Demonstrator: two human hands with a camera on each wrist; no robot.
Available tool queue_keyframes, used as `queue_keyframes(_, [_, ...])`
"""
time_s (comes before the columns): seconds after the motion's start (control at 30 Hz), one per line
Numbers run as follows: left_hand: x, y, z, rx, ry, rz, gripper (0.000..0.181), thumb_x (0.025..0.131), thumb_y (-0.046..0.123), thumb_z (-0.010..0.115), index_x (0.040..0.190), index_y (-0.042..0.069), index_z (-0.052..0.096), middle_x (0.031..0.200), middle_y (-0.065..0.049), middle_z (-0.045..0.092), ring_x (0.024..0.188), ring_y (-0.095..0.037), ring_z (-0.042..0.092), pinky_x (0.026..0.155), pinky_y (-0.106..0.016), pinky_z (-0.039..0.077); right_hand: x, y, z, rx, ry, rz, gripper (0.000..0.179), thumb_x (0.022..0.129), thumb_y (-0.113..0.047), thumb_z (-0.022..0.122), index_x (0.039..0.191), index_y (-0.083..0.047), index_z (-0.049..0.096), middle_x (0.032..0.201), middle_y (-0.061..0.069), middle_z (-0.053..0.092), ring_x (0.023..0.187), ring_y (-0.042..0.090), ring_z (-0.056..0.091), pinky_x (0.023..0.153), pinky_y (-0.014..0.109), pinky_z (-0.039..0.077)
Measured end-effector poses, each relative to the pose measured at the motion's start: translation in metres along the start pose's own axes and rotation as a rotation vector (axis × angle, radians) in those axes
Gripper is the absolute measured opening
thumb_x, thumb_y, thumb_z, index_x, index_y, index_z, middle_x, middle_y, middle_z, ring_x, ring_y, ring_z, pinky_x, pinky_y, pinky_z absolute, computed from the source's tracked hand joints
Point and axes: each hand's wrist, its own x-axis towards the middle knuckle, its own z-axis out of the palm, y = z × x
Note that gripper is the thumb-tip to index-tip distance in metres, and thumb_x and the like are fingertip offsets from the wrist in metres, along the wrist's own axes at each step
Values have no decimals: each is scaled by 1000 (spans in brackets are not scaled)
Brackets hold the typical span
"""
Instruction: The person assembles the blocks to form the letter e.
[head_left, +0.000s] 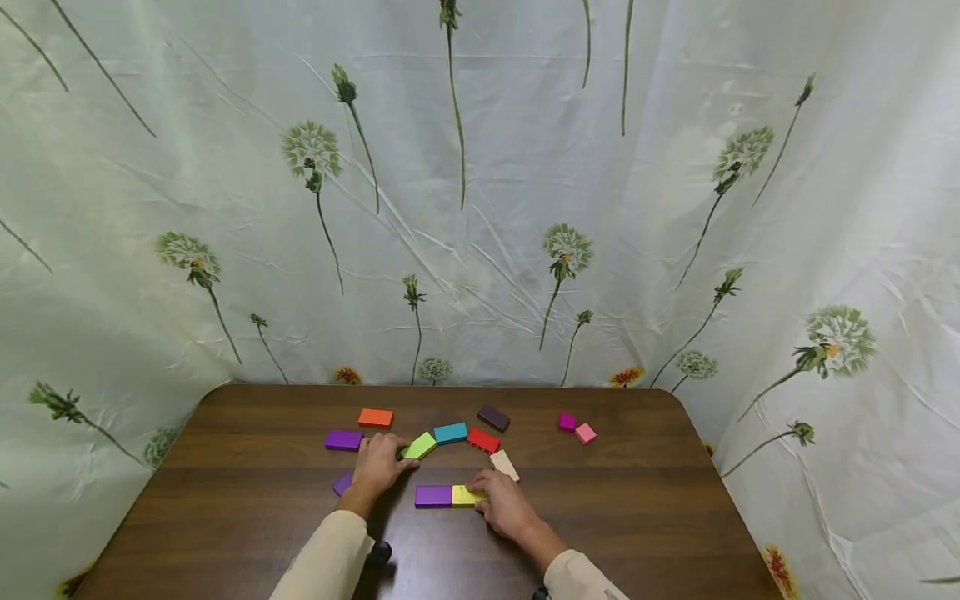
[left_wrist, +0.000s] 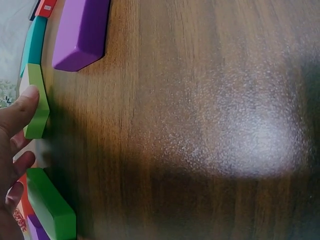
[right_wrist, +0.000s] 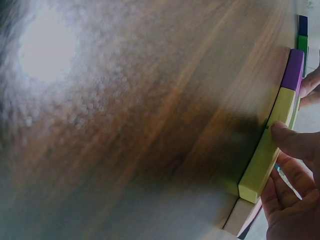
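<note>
My left hand pinches the left end of a lime green block; its thumb lies on the block's near side in the left wrist view. My right hand holds a yellow block between thumb and fingers. The yellow block lies end to end with a purple block. From the lime block, a blue block, a red block and a cream block curve round to the right. A darker green block stands beside my left fingers, hidden by that hand in the head view.
An orange block and a purple block lie at the back left, another purple block beside my left wrist. A dark block is behind the red one. Magenta and pink blocks lie right. A floral curtain hangs behind the table.
</note>
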Motion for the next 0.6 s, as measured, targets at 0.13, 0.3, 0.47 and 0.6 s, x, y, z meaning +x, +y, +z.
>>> queue_keyframes(0.13, [-1, 1, 0, 11, -2, -4, 37, 73, 34, 80, 102, 11, 75, 96, -8, 70, 88, -28, 59, 79, -47, 41, 0, -1, 0, -1, 1, -1, 24, 76, 0, 76, 99, -1, 74, 97, 4, 67, 94, 20, 63, 86, 33, 49])
queue_keyframes(0.3, [-1, 0, 0, -2, 13, 0, 37, 73, 34, 80, 101, 12, 75, 96, -8, 70, 87, -29, 59, 80, -47, 40, 0, -1, 0, -2, 10, -6, 23, 76, 0, 76, 99, -1, 74, 97, 4, 67, 94, 20, 63, 86, 34, 49])
queue_keyframes(0.47, [-1, -1, 3, -34, 29, 21, 34, 72, 34, 81, 97, 11, 75, 94, -8, 70, 86, -29, 60, 79, -47, 41, 0, -2, 1, 8, 2, 5, 23, 75, 0, 76, 98, -1, 74, 97, 4, 67, 94, 20, 63, 86, 34, 49])
queue_keyframes(0.6, [1, -5, 4, -47, 25, 19, 37, 71, 38, 81, 97, 12, 75, 93, -7, 70, 87, -28, 59, 77, -46, 40, 0, 0, 1, -2, 4, 2, 24, 74, 0, 77, 98, -1, 74, 96, 3, 67, 93, 20, 63, 85, 33, 49])
